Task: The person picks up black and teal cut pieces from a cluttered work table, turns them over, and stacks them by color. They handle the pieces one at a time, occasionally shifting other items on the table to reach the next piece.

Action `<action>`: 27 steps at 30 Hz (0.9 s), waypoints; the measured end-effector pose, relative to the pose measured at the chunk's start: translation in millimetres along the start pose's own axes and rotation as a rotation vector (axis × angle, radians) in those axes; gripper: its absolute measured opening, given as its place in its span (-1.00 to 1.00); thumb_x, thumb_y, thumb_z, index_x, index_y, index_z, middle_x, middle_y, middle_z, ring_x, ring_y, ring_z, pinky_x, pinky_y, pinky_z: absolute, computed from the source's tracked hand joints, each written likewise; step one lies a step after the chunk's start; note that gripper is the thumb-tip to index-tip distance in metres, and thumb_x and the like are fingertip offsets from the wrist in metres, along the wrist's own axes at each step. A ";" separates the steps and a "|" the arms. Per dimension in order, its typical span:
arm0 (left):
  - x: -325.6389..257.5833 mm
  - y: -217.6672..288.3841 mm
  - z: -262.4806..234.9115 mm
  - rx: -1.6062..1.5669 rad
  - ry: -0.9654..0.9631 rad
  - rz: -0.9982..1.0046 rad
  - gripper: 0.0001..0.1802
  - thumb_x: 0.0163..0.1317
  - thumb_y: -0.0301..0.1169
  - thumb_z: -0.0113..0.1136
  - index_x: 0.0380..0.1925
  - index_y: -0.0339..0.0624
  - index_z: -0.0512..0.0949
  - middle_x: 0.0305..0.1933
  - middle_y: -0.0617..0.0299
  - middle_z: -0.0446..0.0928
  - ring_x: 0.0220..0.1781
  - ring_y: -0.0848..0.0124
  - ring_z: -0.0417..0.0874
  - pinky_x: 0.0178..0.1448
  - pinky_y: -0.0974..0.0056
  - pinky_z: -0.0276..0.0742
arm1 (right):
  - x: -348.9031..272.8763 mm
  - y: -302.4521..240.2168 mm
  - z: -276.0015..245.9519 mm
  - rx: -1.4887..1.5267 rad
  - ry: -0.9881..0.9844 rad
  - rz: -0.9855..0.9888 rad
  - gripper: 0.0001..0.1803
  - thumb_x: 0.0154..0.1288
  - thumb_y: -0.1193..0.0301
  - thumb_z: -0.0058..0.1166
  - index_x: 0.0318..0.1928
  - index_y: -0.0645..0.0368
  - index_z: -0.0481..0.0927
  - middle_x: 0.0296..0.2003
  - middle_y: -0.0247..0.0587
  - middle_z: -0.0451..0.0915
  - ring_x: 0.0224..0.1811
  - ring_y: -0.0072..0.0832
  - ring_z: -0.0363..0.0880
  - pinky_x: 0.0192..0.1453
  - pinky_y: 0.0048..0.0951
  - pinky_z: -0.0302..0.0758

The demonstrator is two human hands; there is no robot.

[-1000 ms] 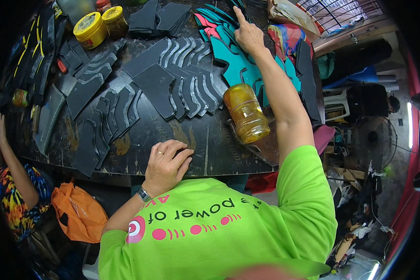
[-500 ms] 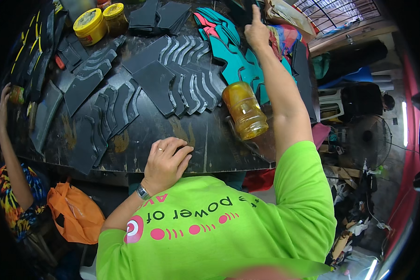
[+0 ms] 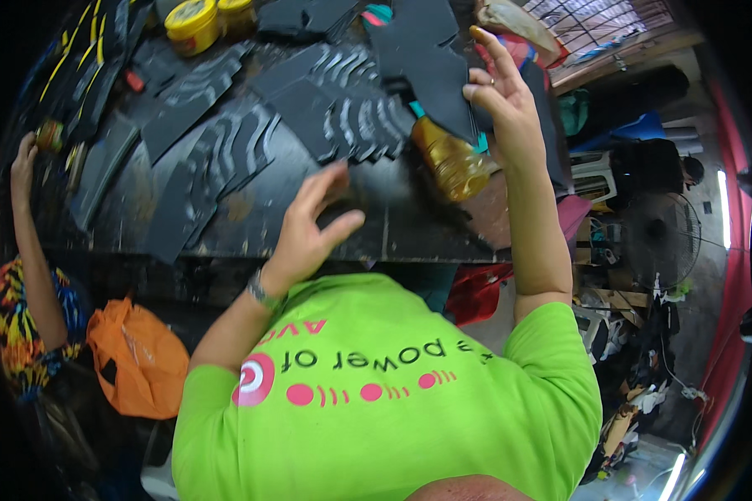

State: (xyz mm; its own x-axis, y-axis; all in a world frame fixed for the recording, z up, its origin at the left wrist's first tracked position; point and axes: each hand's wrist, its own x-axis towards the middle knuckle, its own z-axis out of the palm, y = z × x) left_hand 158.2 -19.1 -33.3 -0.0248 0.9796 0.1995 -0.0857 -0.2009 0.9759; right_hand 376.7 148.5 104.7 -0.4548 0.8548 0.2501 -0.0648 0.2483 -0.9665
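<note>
My right hand (image 3: 510, 104) is at the right edge of a large black cut sheet piece (image 3: 422, 63), with fingers bent against that edge; their grip is partly hidden. The piece lies over the teal cut pieces, of which only small bits show. Just below it stands a clear jar of amber stuff (image 3: 449, 163), its upper part overlapped by the black piece. My left hand (image 3: 309, 225) is raised near the table's front edge, fingers and thumb apart, holding nothing. Nearest to it are overlapping black pieces (image 3: 288, 121) with shiny curved edges.
More black pieces (image 3: 200, 192) lie across the dark table (image 3: 355, 242). Yellow tubs (image 3: 192, 25) stand at the far left. Another person's hand (image 3: 22, 167) holds a small jar (image 3: 50, 135) at the left edge. An orange bag (image 3: 138, 359) hangs below; a fan (image 3: 660, 238) is at right.
My right hand has drawn back toward me, bringing the large black piece over the teal ones. My left hand has lifted off the table edge and its fingers have spread. The view has shifted.
</note>
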 end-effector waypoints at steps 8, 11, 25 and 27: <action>0.3 12.9 -11.2 -0.885 0.097 -0.213 -0.11 0.40 -0.50 0.19 0.56 -0.30 -0.13 0.33 -0.04 0.42 0.28 0.28 0.57 0.32 0.20 0.55 | -96.9 25.4 82.3 0.194 -0.184 0.277 -0.16 0.26 0.72 -0.07 0.56 0.12 0.11 -0.19 -0.33 0.53 -0.21 -0.74 0.45 -0.05 -0.68 0.44; -9.4 10.6 -4.6 -0.768 0.181 -0.244 -0.19 0.42 -0.58 0.12 0.55 -0.29 -0.08 0.25 0.01 0.51 0.20 0.30 0.63 0.28 0.22 0.58 | -110.3 41.8 90.0 0.179 -0.131 0.270 -0.15 0.27 0.71 -0.06 0.58 0.08 0.09 -0.17 -0.32 0.54 -0.20 -0.73 0.46 -0.03 -0.68 0.43; -18.9 -5.3 9.6 -0.735 0.255 -0.171 -0.24 0.40 -0.65 0.07 0.52 -0.24 -0.03 0.34 0.01 0.40 0.34 0.27 0.51 0.36 0.16 0.54 | -147.0 68.0 107.0 -0.010 -0.091 0.115 0.12 0.16 0.69 0.25 0.61 0.09 -0.16 0.24 -0.01 0.46 0.24 -0.39 0.50 0.34 -0.39 0.42; -21.1 0.4 16.4 -0.638 0.266 -0.158 -0.22 0.39 -0.61 0.12 0.51 -0.24 -0.03 0.31 0.04 0.41 0.38 0.29 0.46 0.38 0.18 0.49 | -152.1 69.6 103.9 -0.183 -0.053 0.002 0.13 0.15 0.72 0.22 0.61 0.09 -0.16 0.24 0.03 0.48 0.26 -0.39 0.50 0.35 -0.39 0.41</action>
State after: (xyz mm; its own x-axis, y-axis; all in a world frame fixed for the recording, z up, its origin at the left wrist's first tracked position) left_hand 175.0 -39.8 -35.7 -0.1989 0.9788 -0.0481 -0.6728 -0.1008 0.7329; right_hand 349.0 -11.6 -6.6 -0.5011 0.8313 0.2404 0.0962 0.3296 -0.9392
